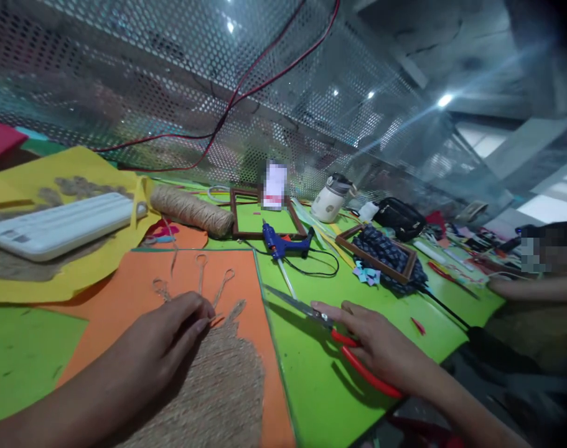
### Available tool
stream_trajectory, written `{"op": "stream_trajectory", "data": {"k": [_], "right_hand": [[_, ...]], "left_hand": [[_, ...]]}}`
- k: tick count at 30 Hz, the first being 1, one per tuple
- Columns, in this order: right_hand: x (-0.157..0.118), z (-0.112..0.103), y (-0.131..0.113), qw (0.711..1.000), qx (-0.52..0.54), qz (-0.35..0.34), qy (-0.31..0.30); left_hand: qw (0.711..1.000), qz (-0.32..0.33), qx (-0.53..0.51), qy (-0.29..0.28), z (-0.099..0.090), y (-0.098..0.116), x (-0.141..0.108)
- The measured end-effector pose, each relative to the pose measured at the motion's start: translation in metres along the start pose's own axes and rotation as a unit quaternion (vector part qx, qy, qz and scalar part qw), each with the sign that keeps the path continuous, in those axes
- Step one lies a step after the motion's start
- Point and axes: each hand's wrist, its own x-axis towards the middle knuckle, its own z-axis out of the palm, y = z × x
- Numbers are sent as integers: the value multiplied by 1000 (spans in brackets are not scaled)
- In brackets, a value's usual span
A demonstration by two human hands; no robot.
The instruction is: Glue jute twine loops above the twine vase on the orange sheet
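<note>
My left hand [185,323] pinches a short bit of twine at the top edge of a woven twine piece [227,386], which lies on an orange sheet [138,274]. Several twine loops [224,281] stand out above that edge, near my fingers. In my right hand [367,333] are red-handled scissors [371,376], held over the green table just right of the sheet. Their blades point up and left, and a finger rests near the pivot. The blades do not touch the twine.
Behind the sheet lie a twine roll [192,208], a blue glue gun [283,244] and a wooden frame [269,235]. A white case [63,225] sits at left on yellow sheets. A bottle [330,200] stands farther back; another person's arm [535,289] is at right.
</note>
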Motion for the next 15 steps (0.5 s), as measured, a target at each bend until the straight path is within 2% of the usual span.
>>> {"op": "stream_trajectory", "data": {"k": [4, 7, 12, 15], "right_hand": [[2, 6, 27, 990, 58, 60, 109], [23, 11, 48, 973, 73, 114, 187], [69, 13, 82, 944, 107, 132, 284], [83, 11, 106, 940, 104, 124, 301]], "left_hand": [[1000, 8, -6, 1, -1, -10, 7], [999, 30, -17, 18, 4, -19, 7], [997, 41, -32, 64, 9, -15, 1], [994, 52, -44, 80, 7, -9, 0]]}}
